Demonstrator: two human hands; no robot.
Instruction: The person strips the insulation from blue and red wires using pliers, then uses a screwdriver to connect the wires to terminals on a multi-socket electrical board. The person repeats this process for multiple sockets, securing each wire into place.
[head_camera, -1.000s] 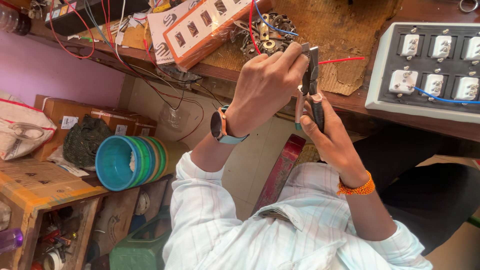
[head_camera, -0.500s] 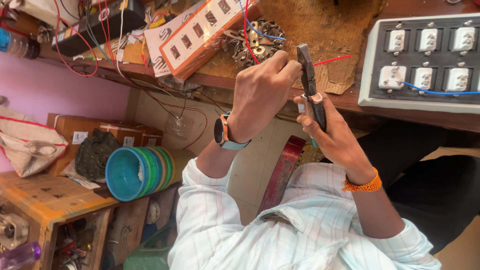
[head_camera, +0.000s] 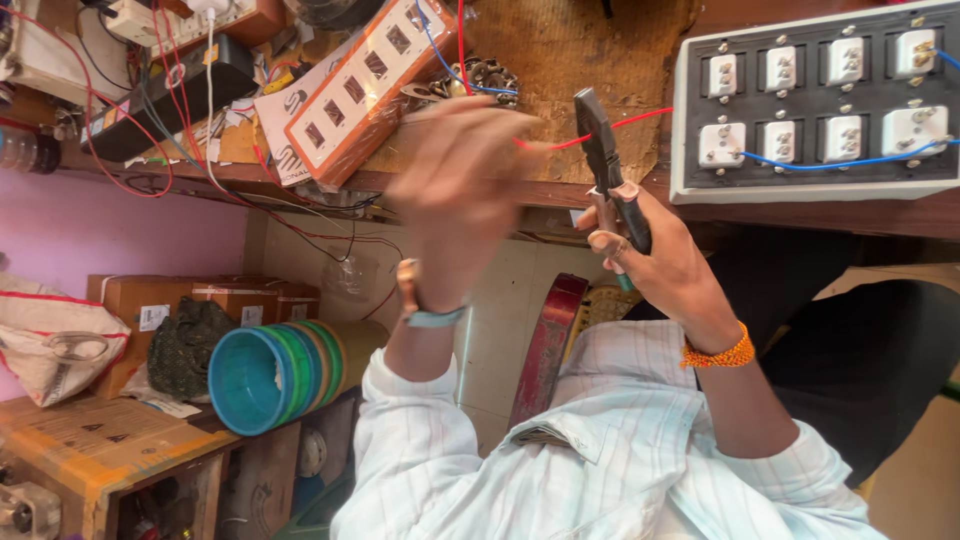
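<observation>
My right hand (head_camera: 655, 265), with an orange bead bracelet on its wrist, grips black-handled pliers (head_camera: 603, 150) that point up at the wooden bench. A thin red wire (head_camera: 640, 120) runs from the bench past the pliers' jaws to my left hand (head_camera: 460, 175). That hand is blurred by motion, wears a wristwatch, and its closed fingers meet the end of the wire, a short way left of the pliers. A white and black board of sockets (head_camera: 820, 100) with a blue wire (head_camera: 840, 160) across it lies on the bench to the right.
An orange extension board (head_camera: 365, 85), loose metal parts and tangled red wires lie on the bench (head_camera: 590, 60). Lower left are stacked coloured buckets (head_camera: 275, 375), cardboard boxes (head_camera: 150, 300), a white bag (head_camera: 50, 340) and a wooden table (head_camera: 90, 450).
My left hand has pulled away leftward from the pliers' tip and is now blurred. The right hand keeps the pliers, shifted slightly higher.
</observation>
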